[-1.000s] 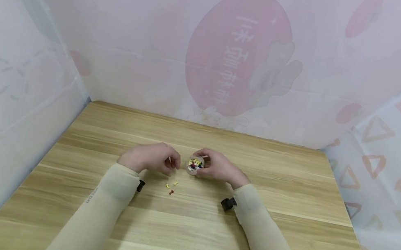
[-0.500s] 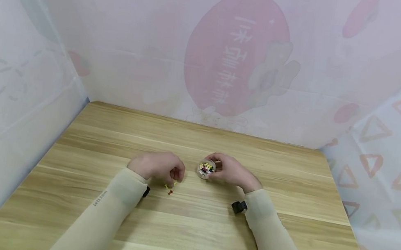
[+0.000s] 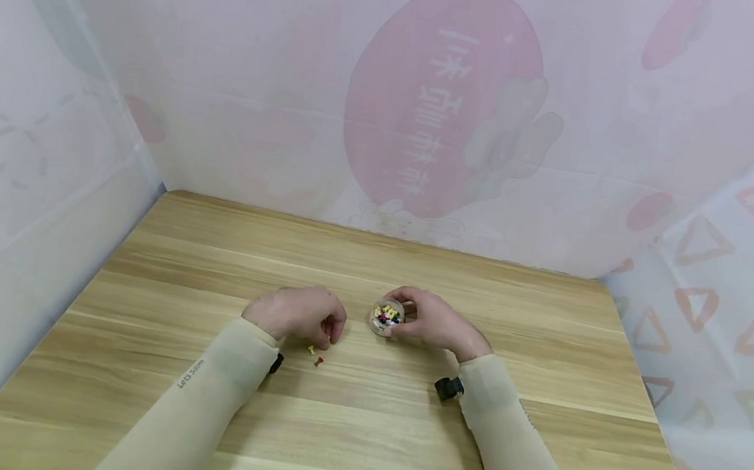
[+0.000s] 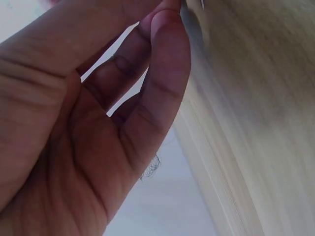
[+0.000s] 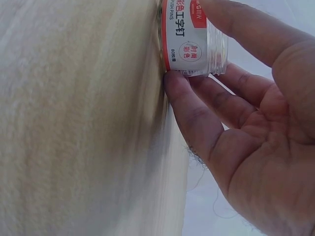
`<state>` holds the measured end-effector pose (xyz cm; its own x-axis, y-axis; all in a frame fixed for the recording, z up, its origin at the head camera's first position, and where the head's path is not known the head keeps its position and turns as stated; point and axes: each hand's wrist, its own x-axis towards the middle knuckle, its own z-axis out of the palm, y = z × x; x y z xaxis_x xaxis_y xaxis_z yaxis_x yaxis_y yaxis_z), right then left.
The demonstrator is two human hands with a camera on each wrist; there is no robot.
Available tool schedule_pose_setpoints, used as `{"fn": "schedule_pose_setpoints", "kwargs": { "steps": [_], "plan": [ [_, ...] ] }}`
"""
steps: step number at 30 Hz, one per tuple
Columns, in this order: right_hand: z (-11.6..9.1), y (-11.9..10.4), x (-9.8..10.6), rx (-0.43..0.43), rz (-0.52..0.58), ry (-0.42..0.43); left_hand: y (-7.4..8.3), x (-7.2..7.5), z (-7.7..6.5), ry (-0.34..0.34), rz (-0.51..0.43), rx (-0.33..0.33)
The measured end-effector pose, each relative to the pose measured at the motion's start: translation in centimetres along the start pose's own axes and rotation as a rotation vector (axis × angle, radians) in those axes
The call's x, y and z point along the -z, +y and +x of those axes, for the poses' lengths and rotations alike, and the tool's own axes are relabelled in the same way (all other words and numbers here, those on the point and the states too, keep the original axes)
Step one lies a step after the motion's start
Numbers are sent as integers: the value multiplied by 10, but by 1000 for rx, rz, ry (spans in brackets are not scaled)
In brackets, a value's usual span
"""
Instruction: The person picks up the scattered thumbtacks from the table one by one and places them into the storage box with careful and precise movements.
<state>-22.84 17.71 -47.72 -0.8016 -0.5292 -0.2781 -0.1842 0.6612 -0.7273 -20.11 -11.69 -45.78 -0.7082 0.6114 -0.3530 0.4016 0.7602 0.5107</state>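
Observation:
My right hand (image 3: 433, 320) holds a small clear jar (image 3: 375, 325) of push pins upright on the table, with fingers and thumb around its sides. In the right wrist view the jar (image 5: 189, 39) carries a red and white label and an uncapped threaded neck. Push pins (image 3: 386, 314) in several colours fill it. My left hand (image 3: 298, 313) is down at the table, thumb and fingertips together on a yellow push pin (image 3: 329, 338), mostly covered by them. Another yellow push pin (image 3: 311, 350) and a red push pin (image 3: 318, 362) lie just in front of it.
The wood-grain table (image 3: 340, 432) reaches back to a pink printed sheet (image 3: 255, 136). More printed sheets stand along the left and right sides. A black wrist strap part (image 3: 449, 388) shows at the right cuff.
My left hand has come down and nearer to the loose pins, closing its fingertips on a yellow one. My right hand has shifted the jar slightly to the right, then kept still.

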Motion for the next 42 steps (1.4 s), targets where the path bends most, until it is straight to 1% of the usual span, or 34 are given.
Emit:
{"fn": "schedule_pose_setpoints", "kwargs": {
  "steps": [5, 7, 9, 12, 14, 17, 21, 25, 26, 27, 29, 35, 38, 42],
  "plan": [
    [1, 1, -1, 14, -3, 1, 0, 3, 1, 15, -1, -22],
    [0, 1, -1, 18, 0, 1, 0, 4, 2, 34, 10, -60],
    [0, 1, -1, 21, 2, 3, 1, 6, 3, 75, 35, -110],
    [0, 1, -1, 22, 4, 1, 4, 8, 6, 175, 76, -186],
    [0, 1, -1, 20, 4, 0, 6, 9, 8, 254, 103, -217],
    [0, 0, 0, 21, -2, 0, 10, 8, 12, 360, 126, -223],
    [-1, 0, 0, 21, -6, -1, 17, 2, 16, 514, 152, -216],
    [0, 1, 0, 28, -8, -3, 26, -6, 21, 688, 241, -271],
    [0, 1, -1, 30, -7, -4, 27, -8, 22, 717, 268, -286],
    [0, 0, -1, 31, -6, -5, 28, -10, 24, 732, 287, -295],
    [1, 0, -2, 38, -6, -10, 29, -13, 26, 725, 294, -302],
    [3, -1, -5, 44, -27, -14, 29, -21, 30, 600, 215, -249],
    [3, -1, -5, 45, -40, -11, 29, -22, 31, 557, 220, -230],
    [2, -1, -5, 41, -47, -8, 29, -24, 31, 528, 225, -218]
  ]
}}
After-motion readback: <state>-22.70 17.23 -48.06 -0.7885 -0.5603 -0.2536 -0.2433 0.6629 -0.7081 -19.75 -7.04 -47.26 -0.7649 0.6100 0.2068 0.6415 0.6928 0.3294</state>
